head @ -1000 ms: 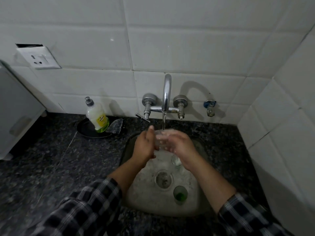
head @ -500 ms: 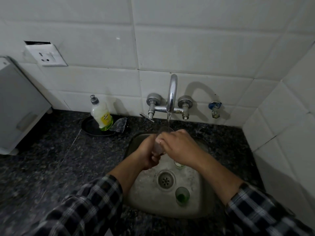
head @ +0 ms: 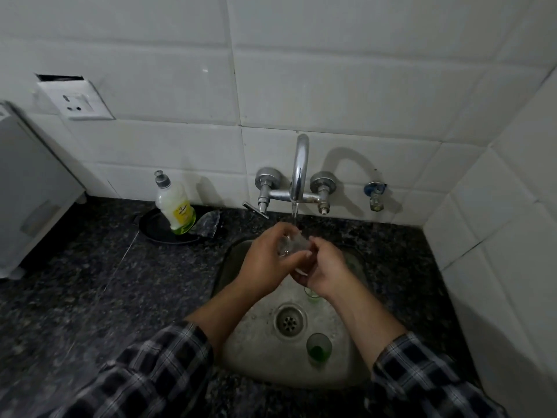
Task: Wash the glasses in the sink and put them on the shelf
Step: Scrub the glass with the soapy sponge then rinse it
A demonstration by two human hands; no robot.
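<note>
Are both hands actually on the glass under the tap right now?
Touching. The head view shows the left hand curled round the clear glass and the right hand gripping its other side.

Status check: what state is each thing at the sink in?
Chrome tap: running.
Small clear glass: under the stream, in both hands.
Left hand: grips the glass.
Right hand: grips the glass.
Green-tinted glass by drain: upright in steel sink.
Second green glass: mostly hidden under right hand.
White dish-soap bottle: upright.
</note>
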